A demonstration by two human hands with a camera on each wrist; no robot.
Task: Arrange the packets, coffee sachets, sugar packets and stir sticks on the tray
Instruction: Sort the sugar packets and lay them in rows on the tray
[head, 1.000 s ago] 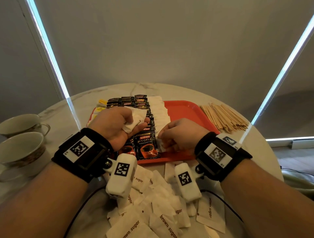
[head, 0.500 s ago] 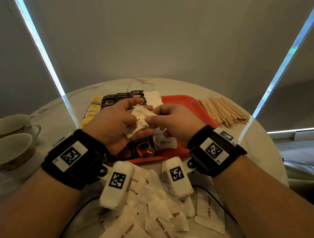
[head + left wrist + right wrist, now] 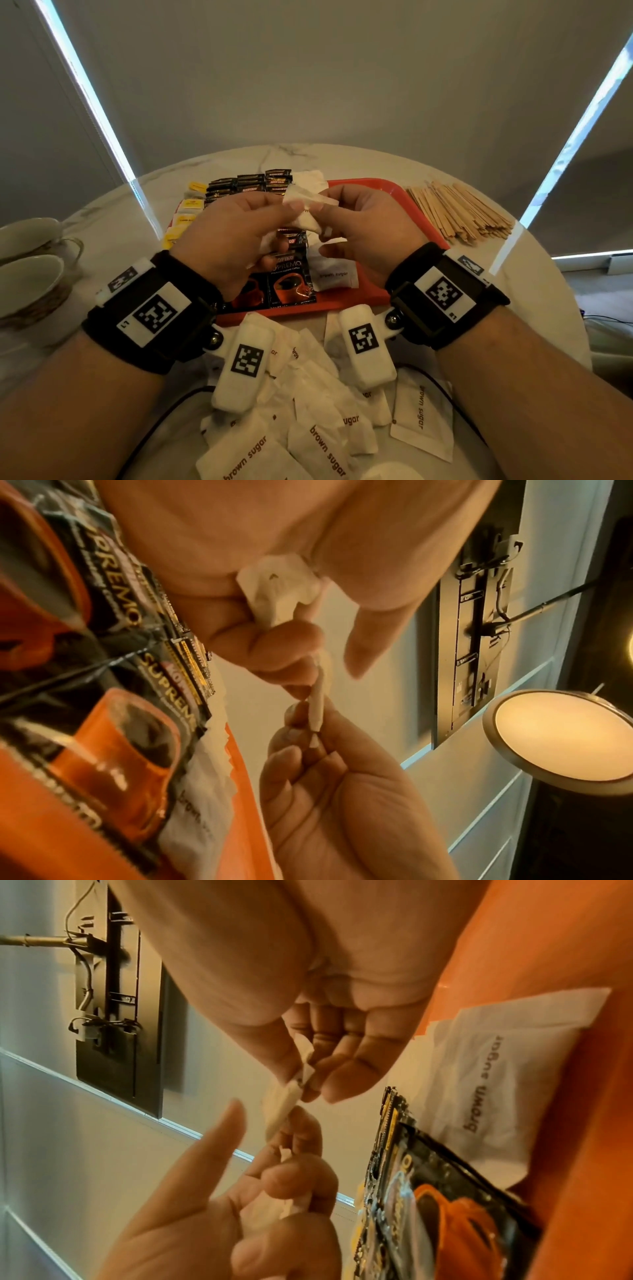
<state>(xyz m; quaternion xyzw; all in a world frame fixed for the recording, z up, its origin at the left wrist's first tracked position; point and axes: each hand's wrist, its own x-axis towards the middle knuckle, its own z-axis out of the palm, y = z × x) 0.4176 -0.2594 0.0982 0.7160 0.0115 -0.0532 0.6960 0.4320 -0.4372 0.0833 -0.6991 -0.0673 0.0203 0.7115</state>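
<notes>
Both hands hover above the orange tray [image 3: 394,192]. My left hand [image 3: 274,212] grips a small bunch of white brown-sugar packets [image 3: 305,209], and one crumpled packet [image 3: 277,596] shows in its palm. My right hand [image 3: 329,219] pinches the end of one of those packets [image 3: 287,1099] between thumb and fingers. On the tray lie rows of black coffee sachets [image 3: 291,284], yellow packets [image 3: 185,219] at the left and a row of sugar packets [image 3: 334,274]. Stir sticks [image 3: 462,212] lie in a heap on the table, right of the tray.
Several loose brown-sugar packets [image 3: 308,428] are scattered on the marble table [image 3: 102,212] between my wrists and the tray's near edge. Two cups [image 3: 30,284] stand at the left edge. The tray's right half shows bare orange.
My right hand rose from the tray's near edge to meet the left hand. Both hands lifted higher, and the right now pinches a packet from the left hand's bunch.
</notes>
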